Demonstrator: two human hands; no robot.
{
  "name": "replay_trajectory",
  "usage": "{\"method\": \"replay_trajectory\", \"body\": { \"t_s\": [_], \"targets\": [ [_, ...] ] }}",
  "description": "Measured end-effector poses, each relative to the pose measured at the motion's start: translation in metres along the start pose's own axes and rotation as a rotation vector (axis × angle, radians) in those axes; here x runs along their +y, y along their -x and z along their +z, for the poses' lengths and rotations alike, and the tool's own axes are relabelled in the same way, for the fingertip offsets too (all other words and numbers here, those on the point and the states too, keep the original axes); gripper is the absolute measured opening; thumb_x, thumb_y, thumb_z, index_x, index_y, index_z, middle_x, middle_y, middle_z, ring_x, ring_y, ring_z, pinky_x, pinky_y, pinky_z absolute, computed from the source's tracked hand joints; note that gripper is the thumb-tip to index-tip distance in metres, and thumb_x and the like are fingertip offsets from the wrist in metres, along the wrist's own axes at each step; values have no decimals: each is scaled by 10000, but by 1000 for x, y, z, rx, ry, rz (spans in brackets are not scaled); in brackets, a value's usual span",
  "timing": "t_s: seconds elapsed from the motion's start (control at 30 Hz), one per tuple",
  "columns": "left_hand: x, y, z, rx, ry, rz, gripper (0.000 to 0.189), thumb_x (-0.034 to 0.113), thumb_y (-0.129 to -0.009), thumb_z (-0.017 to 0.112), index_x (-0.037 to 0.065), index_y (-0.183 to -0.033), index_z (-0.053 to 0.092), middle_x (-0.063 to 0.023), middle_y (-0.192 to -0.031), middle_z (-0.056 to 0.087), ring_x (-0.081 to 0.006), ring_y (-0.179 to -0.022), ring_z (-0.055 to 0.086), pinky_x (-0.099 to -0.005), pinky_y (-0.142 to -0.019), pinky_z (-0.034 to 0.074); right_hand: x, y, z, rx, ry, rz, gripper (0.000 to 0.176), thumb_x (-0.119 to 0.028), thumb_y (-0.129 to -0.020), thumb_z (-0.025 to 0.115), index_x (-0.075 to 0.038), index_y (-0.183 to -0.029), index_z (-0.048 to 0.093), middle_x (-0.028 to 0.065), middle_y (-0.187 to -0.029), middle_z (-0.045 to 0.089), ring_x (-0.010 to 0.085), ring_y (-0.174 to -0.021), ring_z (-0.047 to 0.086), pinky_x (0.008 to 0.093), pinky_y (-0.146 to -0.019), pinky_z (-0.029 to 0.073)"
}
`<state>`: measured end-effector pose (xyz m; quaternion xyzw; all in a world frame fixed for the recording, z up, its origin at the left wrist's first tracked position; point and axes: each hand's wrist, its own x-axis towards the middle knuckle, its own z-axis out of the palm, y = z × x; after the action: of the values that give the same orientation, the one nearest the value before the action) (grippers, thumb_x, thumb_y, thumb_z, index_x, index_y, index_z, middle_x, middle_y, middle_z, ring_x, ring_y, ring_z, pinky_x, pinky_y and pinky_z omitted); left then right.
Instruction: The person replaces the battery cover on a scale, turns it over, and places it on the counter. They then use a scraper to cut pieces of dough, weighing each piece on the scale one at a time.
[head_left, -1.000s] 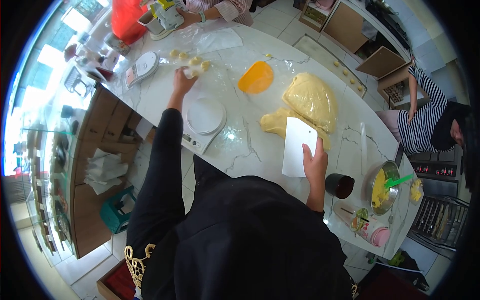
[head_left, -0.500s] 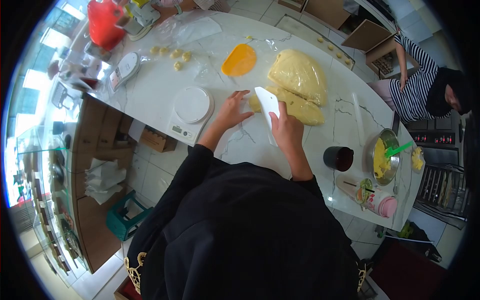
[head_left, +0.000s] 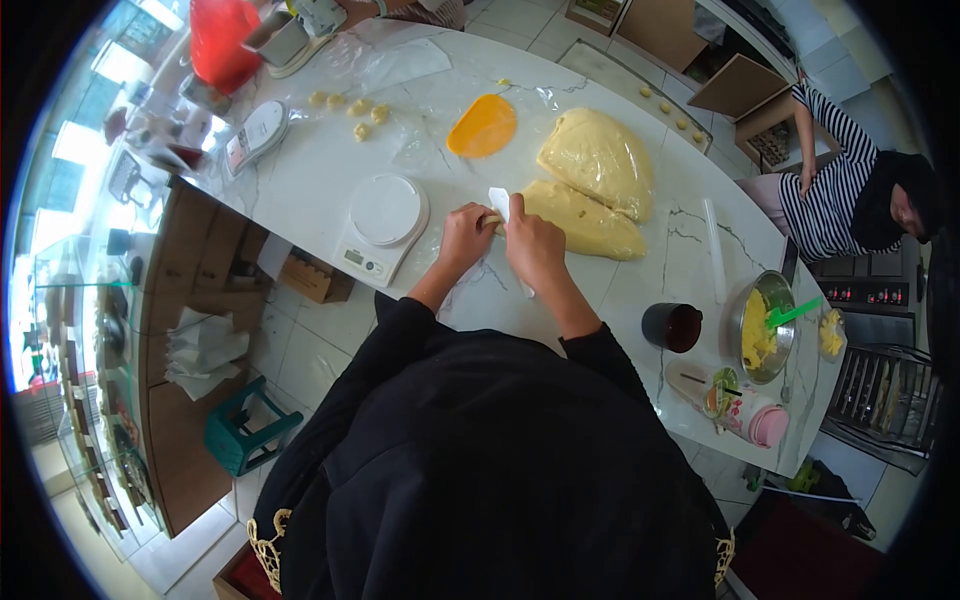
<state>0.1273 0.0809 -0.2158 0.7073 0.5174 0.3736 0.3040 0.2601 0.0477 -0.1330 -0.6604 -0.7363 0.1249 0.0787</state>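
My right hand grips a white dough scraper, its blade partly hidden behind my fingers. Close beside it, my left hand is closed on a small piece of dough at the scraper's edge. A long strip of yellow dough lies just right of both hands. Behind that strip sits a larger mound of dough under clear plastic. To the left of my left hand stands a white kitchen scale with a bare round plate.
An orange scraper and several small dough balls lie farther back. Another scale is at the left. On the right are a dark cup, a metal bowl and a pink-lidded bottle. A person in stripes is beyond.
My right hand moved left with the scraper, away from over the dough strip. My left hand closed on a piece of dough, and both hands now meet.
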Motion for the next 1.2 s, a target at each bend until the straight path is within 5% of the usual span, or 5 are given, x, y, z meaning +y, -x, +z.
{"method": "replay_trajectory", "body": {
  "t_s": [0.2, 0.4, 0.8, 1.0, 1.2],
  "targets": [
    [-1, -1, -17, 39, 115, -141, 182, 70, -685, 713, -12, -838, 656, -98, -692, 637, -172, -619, 619, -285, -600, 494, 44, -19, 17, -190, -172, 91, 405, -222, -843, 564, 5, -1147, 421, 224, -826, 638, 369, -815, 636, 443, -678, 499],
    [1, -13, -89, 219, 518, -184, 439, 46, -851, 588, 37, -1274, 474, -91, -883, 651, -123, -800, 620, -245, -743, 499, 48, 26, 28, -14, -504, 31, 438, -288, -836, 611, -11, -1139, 458, 248, -869, 622, 427, -818, 592, 479, -700, 464],
    [-30, 3, -128, 166, -514, -168, 211, 198, -816, 615, 77, -978, 675, -107, -927, 595, -278, -874, 579, -414, -782, 452, 81, 51, -9, 291, -517, 102, 329, -248, -850, 597, 3, -1021, 468, 253, -789, 614, 444, -748, 582, 482, -634, 452],
    [-22, -40, -151, 527, -485, 49, 422, 178, -818, 597, 138, -1231, 517, -131, -1172, 485, -341, -1053, 490, -431, -882, 411, 82, 65, -12, 289, -532, 142, 333, -243, -849, 600, 5, -1034, 477, 249, -826, 621, 438, -780, 587, 465, -657, 457],
    [-76, -126, -195, 316, -936, 16, 659, -15, -730, 534, 173, -1346, 392, -128, -1422, 330, -323, -1330, 283, -479, -1063, 262, 87, 70, -25, 238, -580, 219, 327, -240, -853, 591, -4, -1057, 492, 234, -881, 633, 428, -826, 593, 451, -697, 464]
  ]
}}
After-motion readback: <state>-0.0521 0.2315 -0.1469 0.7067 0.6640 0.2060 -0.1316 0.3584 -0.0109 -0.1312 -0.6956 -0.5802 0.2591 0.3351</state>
